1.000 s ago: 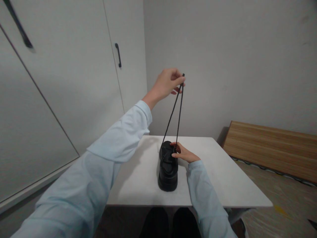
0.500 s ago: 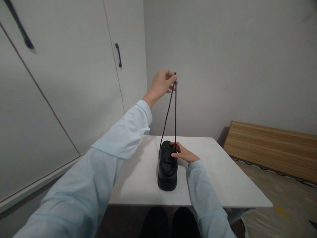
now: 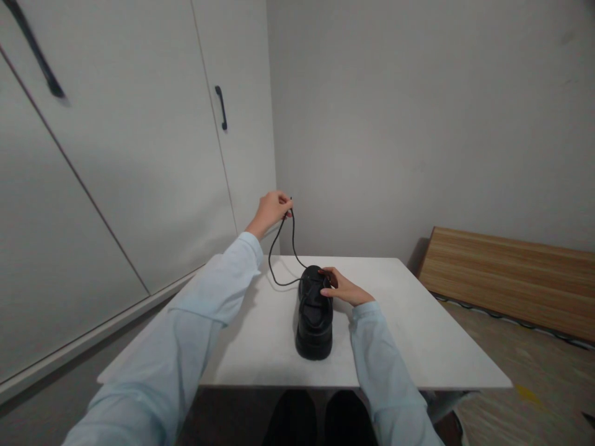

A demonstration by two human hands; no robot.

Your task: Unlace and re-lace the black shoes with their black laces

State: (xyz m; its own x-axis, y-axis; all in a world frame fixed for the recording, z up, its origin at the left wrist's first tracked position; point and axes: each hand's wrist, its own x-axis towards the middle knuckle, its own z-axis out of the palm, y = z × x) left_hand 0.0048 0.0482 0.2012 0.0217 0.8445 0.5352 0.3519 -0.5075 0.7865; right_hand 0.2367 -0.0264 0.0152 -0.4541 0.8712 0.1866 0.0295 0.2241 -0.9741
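Pinched tight: lace (image 3: 269,257) in the raised left hand (image 3: 272,209)

Thumb and fingertips of the left hand are closed together on the lace, a short tip visible above them. The hand is held up, seen above the far edge of the table (image 3: 418,334), at 11 o'clock from the shoe (image 3: 315,313). The left forearm (image 3: 199,316) is stretched from 8 o'clock toward 1 o'clock. Two slack strands are draped to the shoe, one bowed out toward 9 o'clock.

The black shoe is set upright on the table, at 6 o'clock in the view, its toe pointed to 12. It is touched on its 2 o'clock side by the right hand (image 3: 343,287), whose thumb and fingers are parted; whether anything is gripped between them cannot be told. The right forearm (image 3: 381,353) is held low, angled in from 5 o'clock, with the hand turned toward 10.
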